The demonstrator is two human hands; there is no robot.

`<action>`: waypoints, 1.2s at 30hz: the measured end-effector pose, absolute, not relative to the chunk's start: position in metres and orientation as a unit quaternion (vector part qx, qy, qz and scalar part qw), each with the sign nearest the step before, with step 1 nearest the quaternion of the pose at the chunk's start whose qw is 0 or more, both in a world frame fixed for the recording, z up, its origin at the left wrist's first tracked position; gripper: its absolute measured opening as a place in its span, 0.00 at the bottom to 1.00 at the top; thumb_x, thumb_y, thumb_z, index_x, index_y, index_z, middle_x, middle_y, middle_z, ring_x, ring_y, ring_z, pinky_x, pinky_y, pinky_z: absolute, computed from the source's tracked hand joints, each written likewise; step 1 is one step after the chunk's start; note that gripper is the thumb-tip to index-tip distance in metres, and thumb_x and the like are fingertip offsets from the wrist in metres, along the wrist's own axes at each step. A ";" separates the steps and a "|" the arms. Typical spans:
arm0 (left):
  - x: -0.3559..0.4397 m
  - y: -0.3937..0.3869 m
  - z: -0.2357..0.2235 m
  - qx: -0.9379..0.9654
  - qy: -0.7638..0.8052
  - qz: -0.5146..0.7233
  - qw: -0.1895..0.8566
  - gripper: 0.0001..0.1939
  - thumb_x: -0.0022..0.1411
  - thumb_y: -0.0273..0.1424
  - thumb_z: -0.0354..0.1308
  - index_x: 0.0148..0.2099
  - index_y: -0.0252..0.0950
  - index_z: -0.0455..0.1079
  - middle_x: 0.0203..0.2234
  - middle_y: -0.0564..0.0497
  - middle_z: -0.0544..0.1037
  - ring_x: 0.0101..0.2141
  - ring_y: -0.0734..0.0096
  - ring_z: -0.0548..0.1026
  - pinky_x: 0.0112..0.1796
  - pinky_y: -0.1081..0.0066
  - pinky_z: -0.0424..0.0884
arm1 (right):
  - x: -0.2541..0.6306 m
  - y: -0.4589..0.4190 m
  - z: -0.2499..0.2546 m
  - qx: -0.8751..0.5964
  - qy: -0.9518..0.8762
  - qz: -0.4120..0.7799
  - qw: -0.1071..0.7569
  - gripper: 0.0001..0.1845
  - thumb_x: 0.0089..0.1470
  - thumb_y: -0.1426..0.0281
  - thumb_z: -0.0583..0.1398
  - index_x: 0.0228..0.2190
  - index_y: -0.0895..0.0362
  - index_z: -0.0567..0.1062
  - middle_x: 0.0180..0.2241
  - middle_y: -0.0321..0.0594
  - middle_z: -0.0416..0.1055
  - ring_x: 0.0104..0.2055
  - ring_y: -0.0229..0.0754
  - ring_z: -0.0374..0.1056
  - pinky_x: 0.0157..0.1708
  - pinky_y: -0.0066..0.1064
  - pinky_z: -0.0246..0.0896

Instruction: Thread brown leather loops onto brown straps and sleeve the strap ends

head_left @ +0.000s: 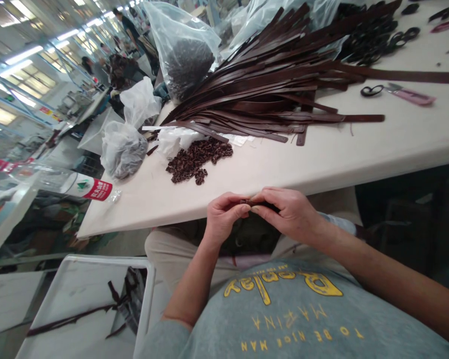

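My left hand (225,213) and my right hand (284,208) meet just off the table's front edge, above my lap. Between their fingertips is a small dark brown leather piece (248,202), mostly covered by the fingers. Both hands pinch it with thumb and forefinger, one from each side. Its full shape cannot be made out. Beyond my left hand, a pile of small brown leather loops (196,160) lies on the table. Behind it spreads a large heap of long dark brown leather straps (269,75).
The pale table (322,159) also bears pink-handled scissors (409,93), a pile of black rings (374,37), a filled clear bag (185,55) and a smaller bag (123,149). A plastic bottle (82,185) lies at the left corner. Below stands a white bin (149,279) holding strap scraps.
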State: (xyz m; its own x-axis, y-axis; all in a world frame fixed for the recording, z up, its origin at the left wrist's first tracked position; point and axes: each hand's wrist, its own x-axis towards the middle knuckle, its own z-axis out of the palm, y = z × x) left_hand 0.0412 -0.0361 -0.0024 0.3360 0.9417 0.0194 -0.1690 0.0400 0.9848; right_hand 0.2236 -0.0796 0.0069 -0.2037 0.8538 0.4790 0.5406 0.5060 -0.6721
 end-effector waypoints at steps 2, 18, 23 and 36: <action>0.036 -0.035 -0.005 0.528 0.377 0.454 0.610 0.10 0.49 0.35 0.72 0.34 0.39 0.81 0.24 0.54 0.79 0.20 0.80 0.72 0.24 0.78 0.69 | 0.225 -0.081 0.004 -0.469 -0.764 0.188 0.400 0.07 0.62 0.71 0.58 0.40 0.57 0.76 0.37 0.41 0.78 0.38 0.42 0.74 0.38 0.31 0.65; 0.027 -0.037 -0.013 0.503 0.429 0.416 0.624 0.13 0.48 0.38 0.72 0.34 0.36 0.81 0.17 0.54 0.75 0.19 0.78 0.69 0.23 0.76 0.67 | 0.225 -0.090 -0.009 -0.485 -0.829 0.094 0.260 0.19 0.67 0.65 0.49 0.28 0.57 0.71 0.23 0.39 0.73 0.25 0.40 0.68 0.25 0.31 0.51; 0.037 -0.050 -0.021 0.492 0.409 0.358 0.680 0.15 0.46 0.38 0.73 0.36 0.36 0.81 0.25 0.51 0.81 0.20 0.79 0.70 0.24 0.76 0.68 | 0.223 -0.088 -0.011 -0.467 -0.834 0.099 0.277 0.20 0.68 0.66 0.49 0.27 0.57 0.71 0.23 0.39 0.72 0.24 0.40 0.66 0.25 0.32 0.50; 0.023 -0.046 -0.018 0.518 0.421 0.392 0.632 0.13 0.52 0.38 0.70 0.38 0.35 0.81 0.18 0.54 0.75 0.20 0.79 0.70 0.26 0.77 0.67 | 0.238 -0.110 -0.026 -0.545 -0.806 0.141 0.182 0.12 0.64 0.63 0.55 0.37 0.58 0.72 0.31 0.42 0.78 0.30 0.44 0.74 0.25 0.31 0.52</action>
